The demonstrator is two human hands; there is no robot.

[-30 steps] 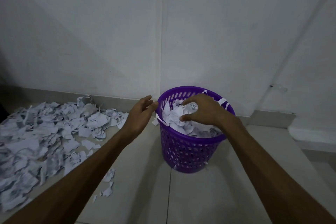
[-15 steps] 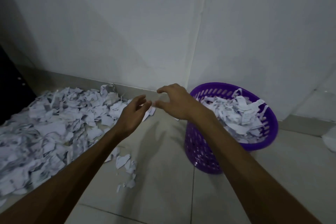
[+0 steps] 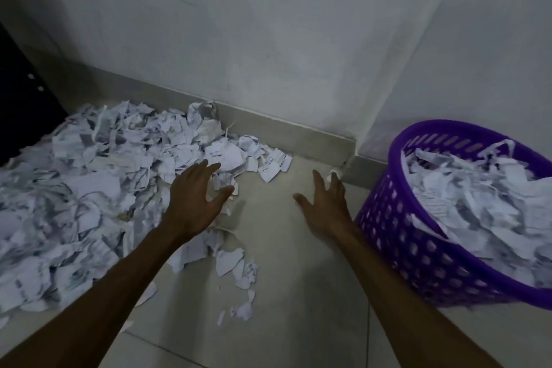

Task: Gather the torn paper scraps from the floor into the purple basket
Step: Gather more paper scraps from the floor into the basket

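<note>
Paper scraps: heap at frame left, cut off by the edge. Purple basket: lower right, part-filled, cropped. Left hand, right hand: fingers spread wide, holding nothing.

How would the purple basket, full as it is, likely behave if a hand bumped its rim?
The purple basket looks like thin, perforated plastic filled with paper scraps, so it is probably light and would slide or tip easily. It narrows toward its base, which likely makes tipping easier. Scraps heaped at the rim could spill.
</note>
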